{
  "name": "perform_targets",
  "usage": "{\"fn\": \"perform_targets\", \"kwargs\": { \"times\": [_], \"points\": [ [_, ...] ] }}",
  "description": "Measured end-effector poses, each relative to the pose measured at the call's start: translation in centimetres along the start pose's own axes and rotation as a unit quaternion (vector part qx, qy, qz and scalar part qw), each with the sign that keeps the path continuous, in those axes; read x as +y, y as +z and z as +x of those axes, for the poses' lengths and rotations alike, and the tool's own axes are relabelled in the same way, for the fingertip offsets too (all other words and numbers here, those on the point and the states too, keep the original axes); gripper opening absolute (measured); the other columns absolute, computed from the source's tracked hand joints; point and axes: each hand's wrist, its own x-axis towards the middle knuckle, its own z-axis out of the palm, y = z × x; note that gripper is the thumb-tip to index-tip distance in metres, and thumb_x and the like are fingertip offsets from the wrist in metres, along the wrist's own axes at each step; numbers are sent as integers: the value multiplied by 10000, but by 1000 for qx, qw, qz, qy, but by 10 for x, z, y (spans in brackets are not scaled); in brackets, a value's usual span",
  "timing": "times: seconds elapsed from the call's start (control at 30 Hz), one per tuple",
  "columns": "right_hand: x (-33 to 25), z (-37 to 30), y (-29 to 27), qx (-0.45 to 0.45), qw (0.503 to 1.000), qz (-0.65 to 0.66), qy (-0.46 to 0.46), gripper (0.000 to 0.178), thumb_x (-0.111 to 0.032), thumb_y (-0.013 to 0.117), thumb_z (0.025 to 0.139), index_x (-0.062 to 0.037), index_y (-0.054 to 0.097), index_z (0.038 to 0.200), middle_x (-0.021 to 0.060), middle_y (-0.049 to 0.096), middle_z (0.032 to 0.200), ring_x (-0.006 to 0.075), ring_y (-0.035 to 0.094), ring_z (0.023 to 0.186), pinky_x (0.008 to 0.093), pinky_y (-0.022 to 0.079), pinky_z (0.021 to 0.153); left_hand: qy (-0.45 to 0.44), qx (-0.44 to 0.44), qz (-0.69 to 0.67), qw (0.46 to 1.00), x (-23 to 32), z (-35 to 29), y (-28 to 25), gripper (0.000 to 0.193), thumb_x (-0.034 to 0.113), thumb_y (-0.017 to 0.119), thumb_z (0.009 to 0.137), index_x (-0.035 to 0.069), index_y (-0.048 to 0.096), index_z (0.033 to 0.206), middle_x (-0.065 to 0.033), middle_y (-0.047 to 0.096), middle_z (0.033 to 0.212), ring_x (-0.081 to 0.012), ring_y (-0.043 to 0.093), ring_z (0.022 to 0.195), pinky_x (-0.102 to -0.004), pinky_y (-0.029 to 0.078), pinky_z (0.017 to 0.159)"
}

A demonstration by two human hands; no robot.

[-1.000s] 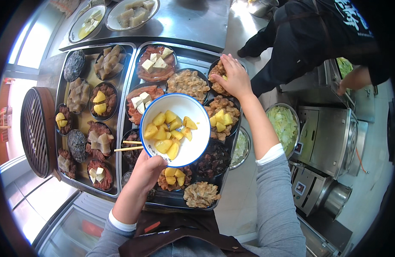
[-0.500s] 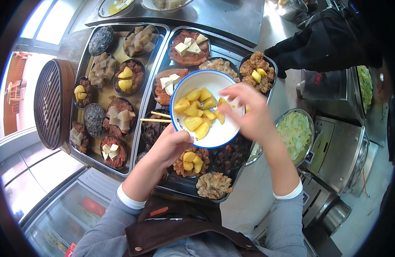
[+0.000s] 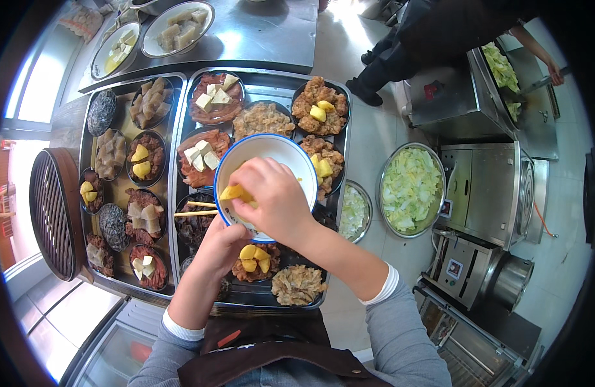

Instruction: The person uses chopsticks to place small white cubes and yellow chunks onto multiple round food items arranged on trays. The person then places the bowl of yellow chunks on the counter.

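Note:
My left hand (image 3: 225, 242) grips the near left rim of a white bowl (image 3: 271, 147) with a blue edge, held above the black trays. Inside the bowl, my right hand (image 3: 265, 193) has its fingers pinched round a yellow potato chunk (image 3: 231, 192), and it hides most of the bowl's contents. Two chopsticks (image 3: 197, 209) stick out to the left beside my left hand; whether it holds them, I cannot tell. Just below the bowl sits a dish of browned meat topped with potato chunks (image 3: 253, 258). Another fried meat dish with potato (image 3: 323, 166) lies at its right.
The left tray (image 3: 175, 248) and right tray (image 3: 297, 298) carry several small dark dishes. A round slatted steamer (image 3: 51, 213) stands at the left. Chopped cabbage fills a large bowl (image 3: 410, 187) at the right. A person in dark clothes (image 3: 433, 39) stands at the far right.
My right hand has moved from the bowl's right side to its left part, over the potato. The view has shifted, showing more of the right side. My left hand still holds the bowl.

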Motion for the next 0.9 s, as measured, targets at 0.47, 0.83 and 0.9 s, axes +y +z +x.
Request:
{"fn": "perform_targets", "kwargs": {
  "times": [0.47,0.83,0.9],
  "points": [
    [198,3,-51,132,942,-230,205,240,-191,756,762,-69,702,962,76,648,868,248,633,771,356,503,704,10,-21,-28,999,5,-5,-2,647,-50,532,691,-27,411,1326,-133,557,1255,-244,580,1113,-391,505,910],
    [14,2,-58,-102,994,-30,-12,206,-120,757,750,-28,670,911,71,643,931,211,615,870,334,480,736,23,-43,-37,998,7,0,-7,602,-25,562,706,-23,435,1295,-92,579,1169,-172,596,1025,-283,497,848],
    [5,2,-54,-173,980,-98,-28,242,-120,758,705,-53,676,923,70,617,993,251,574,973,368,452,821,14,-40,-38,998,7,-1,-5,594,-27,559,702,-21,442,1284,-83,584,1144,-161,599,1005,-268,500,822]
  ]
}}
